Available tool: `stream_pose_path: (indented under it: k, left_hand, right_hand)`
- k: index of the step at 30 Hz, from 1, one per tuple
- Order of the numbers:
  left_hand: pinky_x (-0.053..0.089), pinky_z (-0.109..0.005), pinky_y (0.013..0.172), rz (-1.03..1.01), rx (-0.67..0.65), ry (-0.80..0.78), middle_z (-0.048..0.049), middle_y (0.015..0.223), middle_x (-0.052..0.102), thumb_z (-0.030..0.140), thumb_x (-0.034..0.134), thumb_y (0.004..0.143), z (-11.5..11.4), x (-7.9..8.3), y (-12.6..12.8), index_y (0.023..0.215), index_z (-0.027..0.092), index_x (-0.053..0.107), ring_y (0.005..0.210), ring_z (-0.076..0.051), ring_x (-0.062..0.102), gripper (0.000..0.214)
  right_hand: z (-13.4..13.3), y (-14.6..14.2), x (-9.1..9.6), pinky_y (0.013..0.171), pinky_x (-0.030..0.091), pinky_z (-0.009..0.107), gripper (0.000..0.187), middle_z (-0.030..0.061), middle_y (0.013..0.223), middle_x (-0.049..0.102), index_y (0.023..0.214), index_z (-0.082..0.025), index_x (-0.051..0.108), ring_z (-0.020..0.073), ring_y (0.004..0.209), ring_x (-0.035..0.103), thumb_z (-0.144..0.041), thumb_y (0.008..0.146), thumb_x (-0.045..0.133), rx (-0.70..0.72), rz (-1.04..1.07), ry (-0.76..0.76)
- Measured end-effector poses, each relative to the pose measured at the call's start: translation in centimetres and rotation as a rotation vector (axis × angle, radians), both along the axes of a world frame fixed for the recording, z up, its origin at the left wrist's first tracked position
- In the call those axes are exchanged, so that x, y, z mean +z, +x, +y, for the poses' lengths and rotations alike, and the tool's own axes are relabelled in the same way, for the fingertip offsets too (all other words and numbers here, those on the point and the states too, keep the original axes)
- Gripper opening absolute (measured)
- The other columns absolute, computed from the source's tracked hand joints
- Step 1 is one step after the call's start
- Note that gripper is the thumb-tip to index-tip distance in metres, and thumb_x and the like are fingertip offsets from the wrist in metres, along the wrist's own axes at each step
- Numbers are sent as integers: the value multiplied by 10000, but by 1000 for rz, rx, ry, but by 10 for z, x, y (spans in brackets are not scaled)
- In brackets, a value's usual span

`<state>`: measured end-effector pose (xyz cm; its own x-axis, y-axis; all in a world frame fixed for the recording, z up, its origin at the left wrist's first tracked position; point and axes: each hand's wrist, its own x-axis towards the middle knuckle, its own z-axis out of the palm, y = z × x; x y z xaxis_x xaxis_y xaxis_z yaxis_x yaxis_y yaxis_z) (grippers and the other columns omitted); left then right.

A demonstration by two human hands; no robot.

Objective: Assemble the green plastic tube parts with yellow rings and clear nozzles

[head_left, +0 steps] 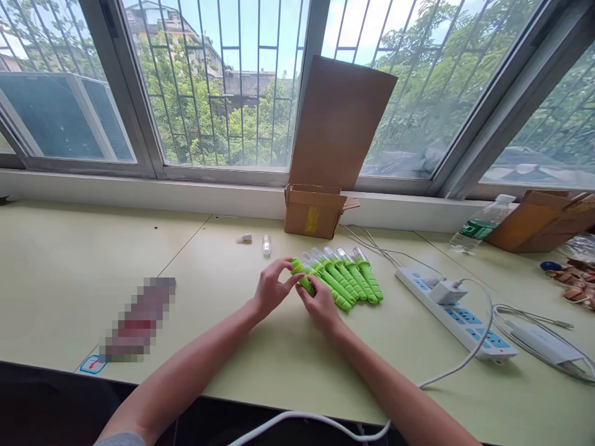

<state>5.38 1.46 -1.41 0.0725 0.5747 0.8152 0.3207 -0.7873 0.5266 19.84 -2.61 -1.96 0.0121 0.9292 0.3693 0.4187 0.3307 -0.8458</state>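
Observation:
Between both hands is a bright green ribbed tube, tilted, with no clear cap showing on its upper end. My left hand pinches it near that top end. My right hand grips its lower part, with fingers closed round it. Just to the right lies a row of several similar green tubes with clear caps on their far ends, fanned side by side on the table. Beyond my left hand, a clear cap stands on the table, and a small whitish clear piece lies beside it.
An open cardboard box stands at the back by the window. On the right are a white power strip with plugged-in cables, a plastic bottle and another cardboard box. A blurred-out object lies at left.

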Motion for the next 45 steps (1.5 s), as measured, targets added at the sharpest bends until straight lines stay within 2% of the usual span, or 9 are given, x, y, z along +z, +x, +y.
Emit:
stream_pose_path:
  k: [4,9,15,20,24,30,34,40,45]
  left_hand:
    - [557,-370,837,51,-10,-4,-92,1024,695,342,693,776,1,0,0,860,187,595,956,-214,676,201]
    - [555,-363,840,78,-35,-8,-91,998,695,353,686,782,2,3,-1,861,182,597,948,-210,677,208]
    - [555,-365,840,52,-88,-12,-97,1018,693,342,703,767,2,6,-2,850,178,594,952,-205,673,214]
    - [557,-371,845,36,-135,-20,-101,1035,690,313,710,763,1,7,-3,863,177,590,961,-204,671,206]
    - [557,-375,848,9,-127,-21,-100,1050,684,285,688,786,0,6,-3,879,179,590,974,-201,668,172]
    - [555,-380,852,9,-72,27,-102,1083,673,277,695,781,-3,6,-2,863,186,594,990,-207,662,158]
    - [550,-377,860,34,-64,37,-98,1075,674,286,683,792,-5,7,-1,864,191,599,998,-206,658,146]
    - [538,-377,885,75,-87,21,-103,1083,667,295,670,802,-4,7,-1,899,191,600,1030,-208,644,159]
    - [536,-383,890,77,-108,1,-104,1072,668,319,687,784,-2,7,-2,887,191,599,1024,-213,646,187]
  right_hand:
    - [1,1,-4,495,345,257,194,-12,608,520,756,-184,570,133,541,447,-375,790,585,9,51,-14]
    - [0,-2,-7,373,261,237,249,-73,487,403,702,-209,486,88,390,335,-407,773,620,108,277,-173]
    - [-4,-1,0,320,229,205,293,-84,481,405,695,-210,442,61,334,325,-425,764,629,218,426,-269]
    - [-4,0,2,312,232,199,285,-85,489,420,740,-206,466,58,321,328,-451,772,609,250,428,-300]
    - [-3,-1,1,338,277,213,291,-74,509,438,722,-211,455,70,344,355,-457,784,597,231,330,-229]
    - [0,1,-1,463,389,256,281,-10,620,538,826,-192,562,135,500,473,-471,793,579,17,73,-27]
    - [0,1,-1,514,386,269,304,9,628,551,770,-183,575,153,562,478,-484,805,555,-42,20,52]
    - [-3,-1,-2,392,284,244,336,-55,483,421,685,-206,488,99,403,360,-508,789,592,81,241,-99]
    - [-5,-4,1,339,248,225,367,-68,479,425,659,-213,444,73,339,334,-520,780,604,177,376,-207]
